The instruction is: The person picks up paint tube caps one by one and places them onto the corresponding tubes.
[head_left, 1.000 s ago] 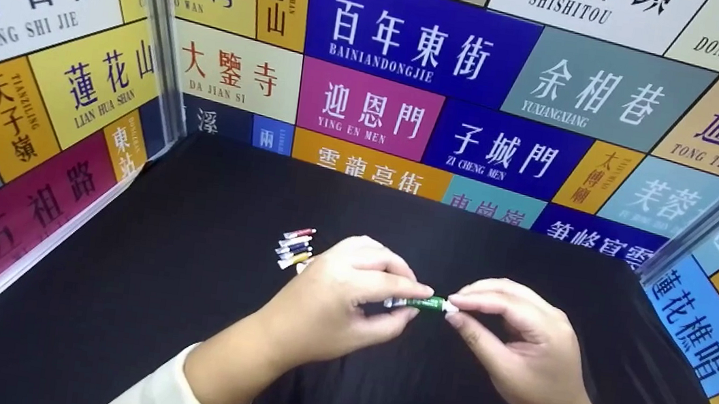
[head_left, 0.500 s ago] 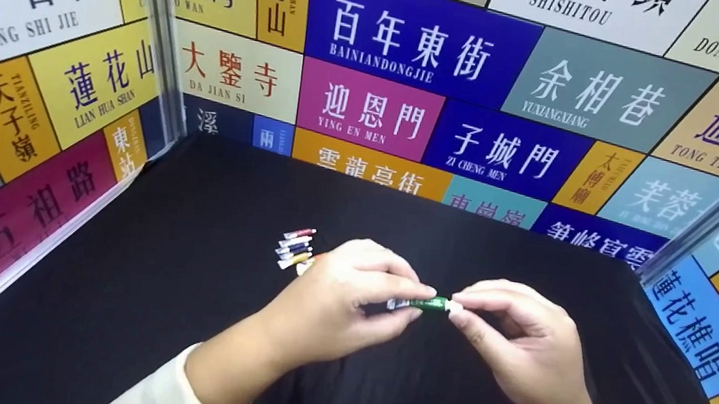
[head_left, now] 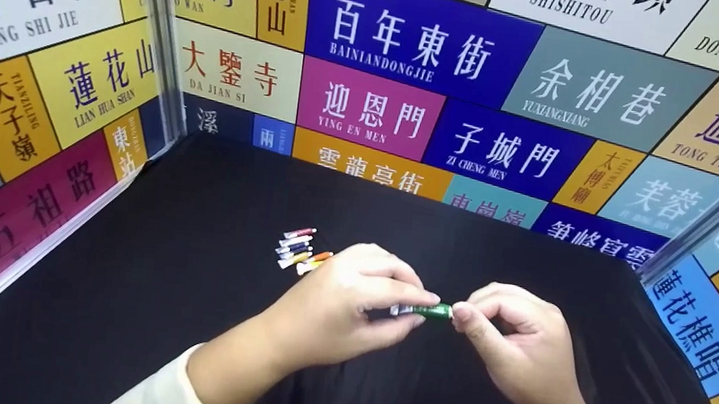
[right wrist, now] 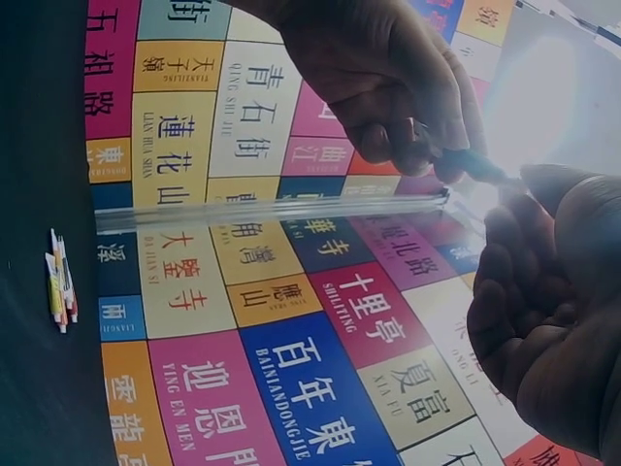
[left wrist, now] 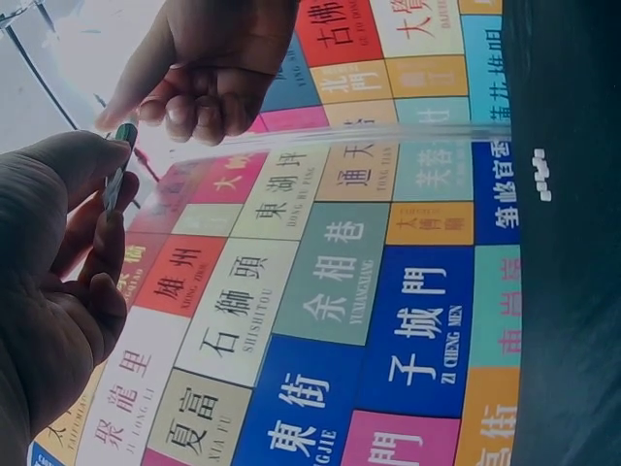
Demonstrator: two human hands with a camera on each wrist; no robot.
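A small green paint tube [head_left: 435, 311] with a silvery crimped tail lies level between my two hands above the black cloth. My left hand [head_left: 343, 303] pinches its body between thumb and fingers. At the tube's other end, my right hand [head_left: 520, 349] pinches with thumb and bent forefinger, and those fingers hide the white cap. In the left wrist view the green tube [left wrist: 121, 155] points up toward the right hand [left wrist: 209, 73]. The right wrist view has the tube [right wrist: 477, 167] dark against a bright light, the left hand [right wrist: 388, 83] on its far end.
Several small paint tubes [head_left: 295, 247], red, white, dark blue and yellow among them, lie in a group on the black cloth [head_left: 181, 317] beyond the left hand. An orange one [head_left: 323, 256] sits partly behind that hand. Sign-printed panels [head_left: 371, 107] wall the table on its sides.
The right thumb and forefinger have curled further over the cap end, covering the white cap. Both hands have shifted slightly right and down, showing more of the orange tube.
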